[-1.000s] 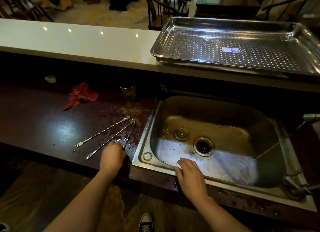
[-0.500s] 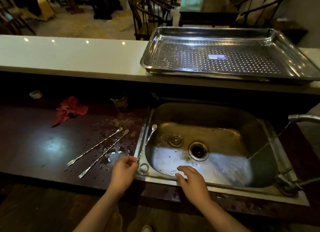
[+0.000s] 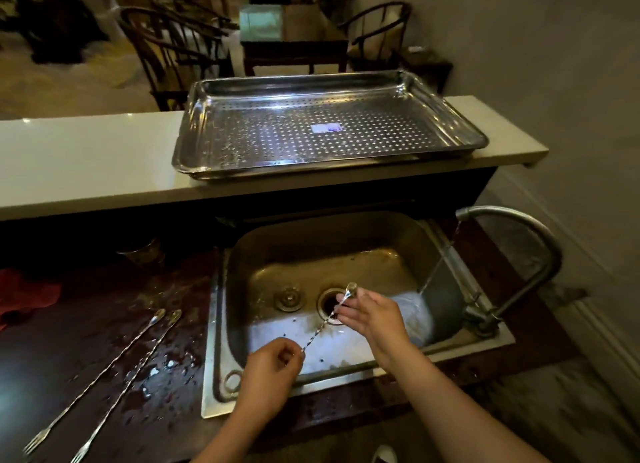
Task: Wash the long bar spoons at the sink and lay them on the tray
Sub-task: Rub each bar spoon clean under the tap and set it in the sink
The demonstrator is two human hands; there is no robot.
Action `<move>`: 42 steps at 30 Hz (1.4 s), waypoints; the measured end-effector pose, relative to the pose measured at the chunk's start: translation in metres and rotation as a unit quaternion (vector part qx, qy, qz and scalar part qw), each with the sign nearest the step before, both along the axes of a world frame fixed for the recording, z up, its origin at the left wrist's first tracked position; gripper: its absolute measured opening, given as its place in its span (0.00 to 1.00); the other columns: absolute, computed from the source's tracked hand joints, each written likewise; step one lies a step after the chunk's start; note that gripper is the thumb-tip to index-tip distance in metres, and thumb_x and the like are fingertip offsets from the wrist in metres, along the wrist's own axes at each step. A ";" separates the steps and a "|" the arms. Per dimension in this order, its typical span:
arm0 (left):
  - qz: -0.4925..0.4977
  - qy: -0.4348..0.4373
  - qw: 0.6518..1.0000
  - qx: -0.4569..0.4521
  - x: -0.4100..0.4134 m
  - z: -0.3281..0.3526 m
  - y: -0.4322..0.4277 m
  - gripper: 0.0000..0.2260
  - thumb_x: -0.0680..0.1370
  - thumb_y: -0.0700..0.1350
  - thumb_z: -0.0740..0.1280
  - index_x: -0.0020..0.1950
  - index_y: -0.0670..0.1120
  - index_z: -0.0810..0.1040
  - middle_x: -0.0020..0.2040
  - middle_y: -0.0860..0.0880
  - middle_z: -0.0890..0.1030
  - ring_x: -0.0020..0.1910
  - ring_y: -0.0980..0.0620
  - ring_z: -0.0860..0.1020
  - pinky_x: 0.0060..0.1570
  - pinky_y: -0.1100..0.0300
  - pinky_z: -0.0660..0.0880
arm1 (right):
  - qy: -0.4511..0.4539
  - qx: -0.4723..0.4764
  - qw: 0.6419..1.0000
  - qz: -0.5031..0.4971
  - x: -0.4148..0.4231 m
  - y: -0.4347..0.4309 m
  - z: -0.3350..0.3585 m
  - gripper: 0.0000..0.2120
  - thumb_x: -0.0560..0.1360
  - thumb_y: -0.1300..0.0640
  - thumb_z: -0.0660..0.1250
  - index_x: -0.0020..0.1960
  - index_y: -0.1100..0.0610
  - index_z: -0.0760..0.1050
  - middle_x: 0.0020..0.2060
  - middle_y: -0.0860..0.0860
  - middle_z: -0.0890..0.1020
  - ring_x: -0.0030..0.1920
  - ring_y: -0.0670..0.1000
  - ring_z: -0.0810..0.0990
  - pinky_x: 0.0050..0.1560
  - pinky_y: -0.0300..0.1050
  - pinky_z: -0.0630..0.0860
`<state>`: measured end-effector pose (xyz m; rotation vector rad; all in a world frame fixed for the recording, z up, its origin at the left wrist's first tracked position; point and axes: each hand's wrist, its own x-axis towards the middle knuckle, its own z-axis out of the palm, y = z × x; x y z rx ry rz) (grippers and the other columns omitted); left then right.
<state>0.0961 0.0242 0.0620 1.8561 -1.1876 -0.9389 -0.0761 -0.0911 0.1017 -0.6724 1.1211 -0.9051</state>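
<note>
Over the steel sink [image 3: 381, 360] I hold one long twisted bar spoon [image 3: 323, 324]. My left hand [image 3: 268, 372] pinches its lower end, and my right hand [image 3: 375, 315] grips it just below the bowl, which points up above the drain [image 3: 329, 303]. Two more bar spoons [image 3: 114, 365] lie side by side on the wet dark counter to the left, fork ends toward me. The perforated steel tray [image 3: 194, 133] sits on the white ledge behind the sink with no spoons in it. Water runs from the faucet [image 3: 512, 220] into the sink's right side.
A red cloth [image 3: 27, 294] lies at the far left of the dark counter [image 3: 52, 358], and a small glass [image 3: 143, 251] stands in shadow under the ledge. Chairs and a table stand beyond the white ledge [image 3: 86, 158]. A wall runs along the right.
My left hand picked one spoon off the counter and carried it right, over the sink. My right hand left the sink's front rim and took hold of the spoon's upper end.
</note>
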 end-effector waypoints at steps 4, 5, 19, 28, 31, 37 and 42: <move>-0.013 -0.013 1.000 0.010 -0.029 0.003 -0.017 0.06 0.74 0.46 0.70 0.38 0.57 0.79 0.32 0.54 0.81 0.31 0.59 0.77 0.34 0.63 0.72 | -0.019 0.002 0.999 -0.033 -0.021 -0.018 -0.003 0.08 0.82 0.60 0.61 0.55 0.64 0.77 0.47 0.63 0.86 0.45 0.59 0.86 0.48 0.50 0.84; -0.010 -0.021 1.000 0.009 -0.037 0.003 -0.022 0.06 0.74 0.46 0.70 0.38 0.56 0.79 0.32 0.55 0.81 0.32 0.59 0.77 0.33 0.64 0.71 | -0.020 0.005 0.999 -0.040 -0.027 -0.024 -0.004 0.08 0.82 0.61 0.62 0.55 0.63 0.77 0.46 0.62 0.86 0.45 0.58 0.87 0.45 0.48 0.84; -0.022 -0.110 0.994 0.001 -0.110 0.015 -0.075 0.06 0.74 0.44 0.71 0.38 0.53 0.78 0.33 0.55 0.81 0.36 0.59 0.78 0.36 0.63 0.73 | -0.034 0.021 0.997 -0.071 -0.100 -0.081 -0.037 0.07 0.76 0.67 0.69 0.54 0.63 0.79 0.44 0.60 0.87 0.45 0.57 0.87 0.41 0.43 0.83; -0.102 -0.145 0.984 -0.007 -0.113 0.011 -0.098 0.07 0.75 0.43 0.70 0.38 0.54 0.78 0.34 0.57 0.79 0.38 0.62 0.76 0.35 0.70 0.67 | -0.068 0.056 0.982 -0.168 -0.112 -0.077 -0.047 0.06 0.78 0.68 0.66 0.54 0.63 0.76 0.42 0.60 0.87 0.41 0.56 0.87 0.39 0.45 0.84; -0.113 -0.150 0.982 -0.002 -0.115 0.010 -0.106 0.06 0.75 0.43 0.69 0.40 0.53 0.78 0.34 0.59 0.78 0.36 0.62 0.75 0.33 0.71 0.66 | -0.077 0.056 0.981 -0.171 -0.111 -0.077 -0.049 0.08 0.78 0.69 0.65 0.55 0.62 0.75 0.41 0.58 0.87 0.43 0.56 0.87 0.44 0.47 0.84; -0.117 -0.158 0.980 -0.015 -0.118 0.006 -0.111 0.04 0.76 0.43 0.68 0.41 0.49 0.79 0.34 0.58 0.77 0.36 0.64 0.74 0.33 0.72 0.66 | -0.096 0.064 0.969 -0.217 -0.112 -0.084 -0.051 0.06 0.78 0.71 0.63 0.53 0.63 0.74 0.40 0.62 0.86 0.38 0.56 0.87 0.38 0.46 0.84; -0.116 -0.174 0.978 -0.018 -0.124 0.005 -0.118 0.04 0.76 0.43 0.68 0.42 0.49 0.80 0.38 0.56 0.79 0.36 0.64 0.72 0.33 0.73 0.64 | -0.090 0.054 0.974 -0.201 -0.115 -0.089 -0.051 0.07 0.78 0.71 0.64 0.54 0.65 0.75 0.45 0.63 0.84 0.41 0.56 0.87 0.41 0.46 0.84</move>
